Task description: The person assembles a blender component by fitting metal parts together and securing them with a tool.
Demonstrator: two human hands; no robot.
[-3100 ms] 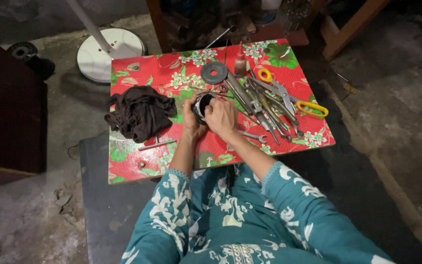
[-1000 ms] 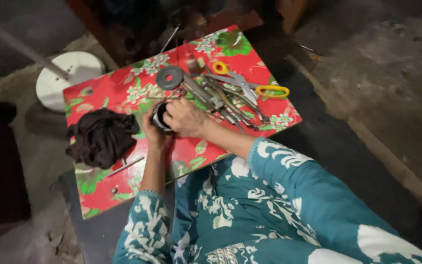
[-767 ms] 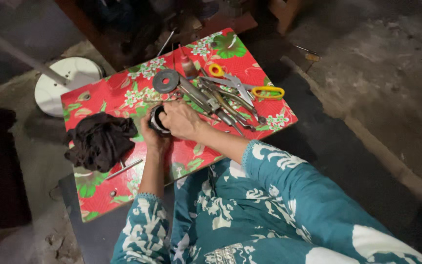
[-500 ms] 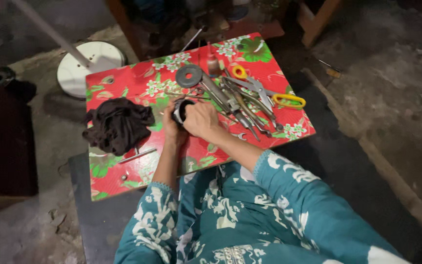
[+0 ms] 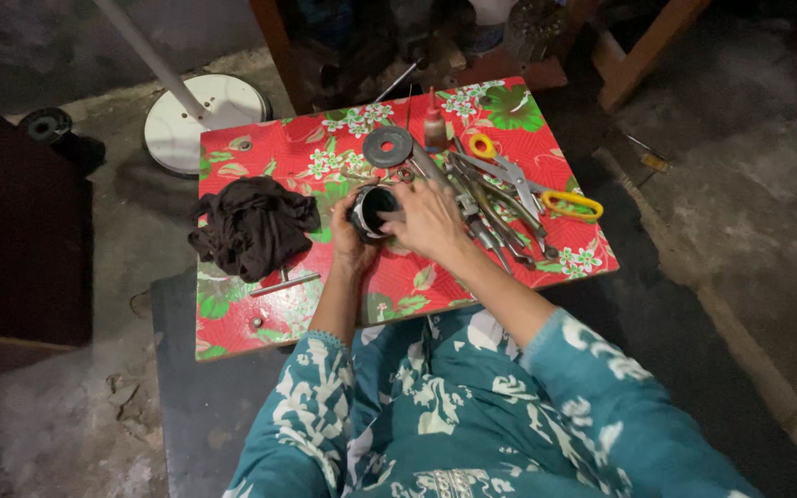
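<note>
Gripping a dark metal ring [image 5: 373, 210], left hand [image 5: 347, 235] fingers wrap its near side; right hand [image 5: 424, 219] fingers close on its far rim. Ring held just above red surface [image 5: 260, 157]; tools [image 5: 500, 203] right of fingers, brown cloth [image 5: 253, 227] left.

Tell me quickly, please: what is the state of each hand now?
Left hand: closed around the round metal part, holding it over the red floral table.
Right hand: fingers curled on the same part's rim, gripping it.

Left hand [image 5: 347, 235]: cupped around the left side of the metal ring [image 5: 371, 211], fingers curled.
Right hand [image 5: 428, 219]: palm down, fingertips on the ring's right rim.
Forearms: converge toward the ring.
</note>
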